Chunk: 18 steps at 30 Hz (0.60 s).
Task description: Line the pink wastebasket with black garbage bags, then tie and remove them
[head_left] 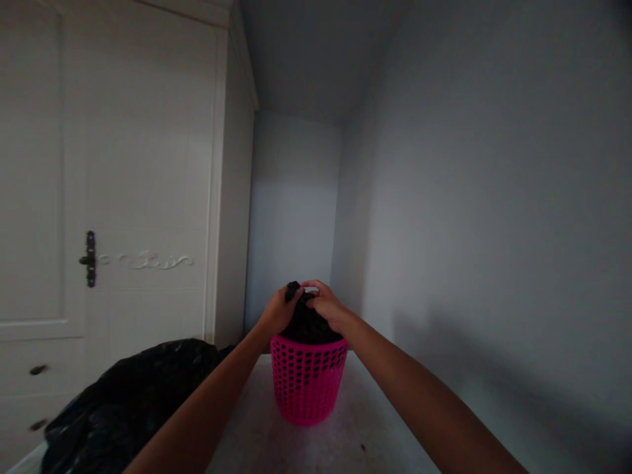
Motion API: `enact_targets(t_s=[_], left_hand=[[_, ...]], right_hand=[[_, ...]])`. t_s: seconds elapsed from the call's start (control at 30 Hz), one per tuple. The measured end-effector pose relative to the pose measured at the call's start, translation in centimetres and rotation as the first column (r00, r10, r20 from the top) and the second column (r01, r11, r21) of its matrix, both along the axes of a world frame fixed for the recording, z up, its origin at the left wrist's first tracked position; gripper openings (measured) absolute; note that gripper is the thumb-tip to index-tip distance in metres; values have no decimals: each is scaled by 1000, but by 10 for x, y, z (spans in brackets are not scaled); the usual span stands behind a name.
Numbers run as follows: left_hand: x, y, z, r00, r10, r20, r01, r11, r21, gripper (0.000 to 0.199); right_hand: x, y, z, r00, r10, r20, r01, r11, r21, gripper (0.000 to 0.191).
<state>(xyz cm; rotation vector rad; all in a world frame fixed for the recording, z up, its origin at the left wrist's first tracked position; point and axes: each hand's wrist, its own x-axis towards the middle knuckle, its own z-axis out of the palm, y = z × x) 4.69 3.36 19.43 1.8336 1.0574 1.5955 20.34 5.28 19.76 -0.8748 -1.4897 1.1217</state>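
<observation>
both forearms reach far over the pale surface (pixel 355 434). left hand (pixel 279 311) and right hand (pixel 326 304) pinch the gathered top of a black bag (pixel 306 324), fingers closed on it. it sits in a pink basket (pixel 307 385) mid-scene. dark plastic (pixel 133 395) lies near left, below a white door (pixel 138 197). no writing is readable.

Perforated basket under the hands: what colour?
Bright pink basket, dotted with round holes; the head view shows it, with a black bag inside.
</observation>
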Motion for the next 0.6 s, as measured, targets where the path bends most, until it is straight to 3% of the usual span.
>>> enact_targets(t_s=[0.1,0.23,0.3,0.37,0.47,0.53,0.6], left_hand=[[-2,0,-2,999,11,33,-10,999,-46,30],[-5,5,-4,994,-1,107,14,993,-114,32],[-6,9,-4,987,2,159,23,988,-153,33],[-6,11,-3,977,-4,215,47,980,-194,34],[-7,11,-1,951,-51,305,135,956,-261,37],[-6,10,0,929,-79,362,196,934,-299,37],[-6,11,2,912,-86,402,233,914,-332,34]], right_hand=[[-1,1,1,1000,9,-14,-9,999,-44,65],[4,-2,3,986,163,26,-160,983,-85,66],[7,-2,3,987,124,101,-127,991,31,69],[9,-3,4,975,-14,223,-42,969,244,76],[13,-8,8,907,-190,377,-68,815,575,73],[17,-14,11,864,-261,431,-142,695,704,50],[20,-20,13,829,-302,470,-196,631,751,27]])
